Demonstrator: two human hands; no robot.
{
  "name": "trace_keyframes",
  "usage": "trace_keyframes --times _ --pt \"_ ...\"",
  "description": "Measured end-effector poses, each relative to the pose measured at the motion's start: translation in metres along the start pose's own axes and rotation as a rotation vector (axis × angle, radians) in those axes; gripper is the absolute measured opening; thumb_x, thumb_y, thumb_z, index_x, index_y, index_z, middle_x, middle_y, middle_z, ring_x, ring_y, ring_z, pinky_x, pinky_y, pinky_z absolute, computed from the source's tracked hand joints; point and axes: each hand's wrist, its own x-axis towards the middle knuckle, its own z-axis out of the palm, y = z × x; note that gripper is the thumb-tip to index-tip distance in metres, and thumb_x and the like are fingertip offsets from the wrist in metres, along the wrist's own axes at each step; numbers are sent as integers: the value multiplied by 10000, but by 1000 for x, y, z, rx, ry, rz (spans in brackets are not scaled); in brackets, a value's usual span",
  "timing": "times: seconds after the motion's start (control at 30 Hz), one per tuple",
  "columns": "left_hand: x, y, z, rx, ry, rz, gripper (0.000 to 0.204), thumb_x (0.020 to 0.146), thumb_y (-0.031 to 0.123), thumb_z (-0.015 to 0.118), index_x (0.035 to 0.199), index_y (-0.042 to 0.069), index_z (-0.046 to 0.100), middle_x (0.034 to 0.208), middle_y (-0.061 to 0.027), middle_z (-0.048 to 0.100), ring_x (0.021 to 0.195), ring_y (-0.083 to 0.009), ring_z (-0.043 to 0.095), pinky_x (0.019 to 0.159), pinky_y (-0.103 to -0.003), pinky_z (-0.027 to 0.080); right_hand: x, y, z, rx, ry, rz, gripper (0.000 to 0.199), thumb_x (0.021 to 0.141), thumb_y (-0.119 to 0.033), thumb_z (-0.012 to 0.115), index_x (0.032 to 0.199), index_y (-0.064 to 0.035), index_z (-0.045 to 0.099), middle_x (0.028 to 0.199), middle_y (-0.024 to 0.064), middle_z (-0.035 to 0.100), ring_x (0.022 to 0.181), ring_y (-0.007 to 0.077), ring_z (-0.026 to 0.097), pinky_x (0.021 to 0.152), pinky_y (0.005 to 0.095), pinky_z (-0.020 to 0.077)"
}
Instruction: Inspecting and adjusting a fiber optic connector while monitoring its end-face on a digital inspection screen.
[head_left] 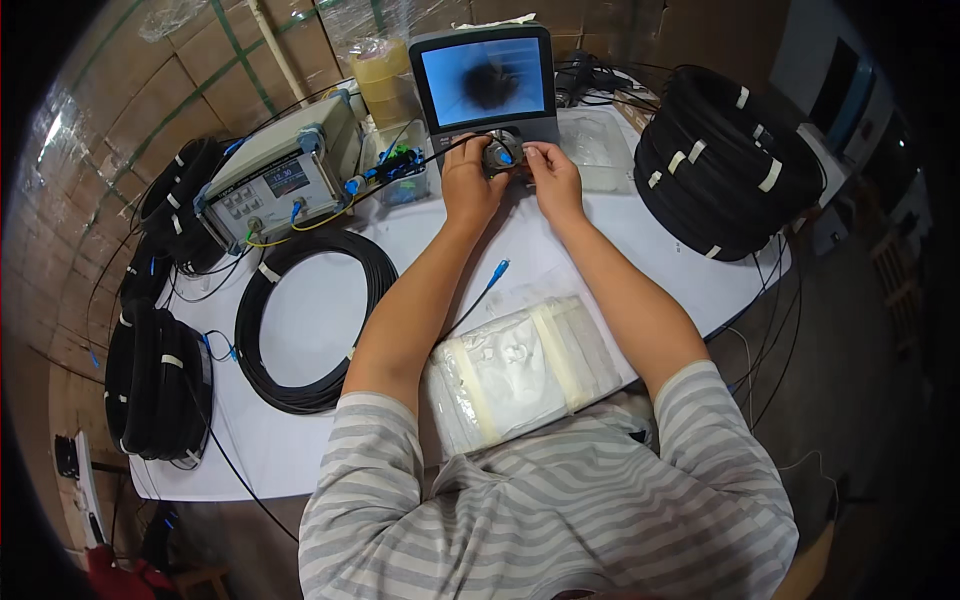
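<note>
At the table's (330, 330) left edge lie black cable coils (160, 385), with a grey meter box (285, 175) at the far left corner and a single cable loop (315, 320) beside it. At the far edge, centre, the left hand (470, 185) and right hand (552, 180) both close narrowly on a small round connector fitting (502, 153) under the inspection screen (487, 85). A stack of coils (725, 160) occupies the far right corner.

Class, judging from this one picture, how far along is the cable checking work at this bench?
Done: uncertain; tied black coils sit stacked right. In hand: left hand and right hand hold a connector at the inspection scope, whose screen shows a dark blot. Left: apparently the loose coil and further coils at the left.
</note>
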Motion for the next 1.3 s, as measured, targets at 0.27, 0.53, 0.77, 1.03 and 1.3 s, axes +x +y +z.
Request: trace_keyframes --times 0.27,0.53,0.77,1.03,1.3 --pt "1 0 -1 -3 -19 -140 585 654 141 865 1193 63 653 1257 -156 634 1208 -375 572 1027 -435 471 -2 -3 5 51 10 50 211 1022 -189 641 1131 -15 691 955 25 721 854 80 643 780 245 518" --pt "-1 -5 -6 20 -47 43 662 675 142 844 1301 121 631 1305 -139 602 1226 -367 558 1034 -436 465 -2 3 6 139 24 -60 305 981 -152 686 1240 1 634 1103 78 708 990 144 662 910 290 525" --pt "1 -5 -8 -7 -49 30 629 677 124 863 1269 126 650 1300 -128 611 1210 -356 577 1020 -426 480 -4 -9 -1 83 -53 12 264 1029 -154 637 1253 -15 640 1092 24 680 984 78 609 875 221 485" --pt "1 -5 -4 -15 -8 -25 592 645 153 905 1191 92 684 1274 -139 636 1204 -348 593 1001 -411 497 -1 -8 0 -19 -16 28 229 1040 -205 636 1163 -20 693 969 -16 686 873 47 590 787 209 477" --pt "0 -8 -3 -18 -9 -59 597 654 175 904 1197 79 675 1267 -146 636 1213 -362 580 1010 -420 488 3 -3 2 -21 11 10 245 1005 -264 688 1073 -30 717 885 10 716 797 76 616 738 253 505"
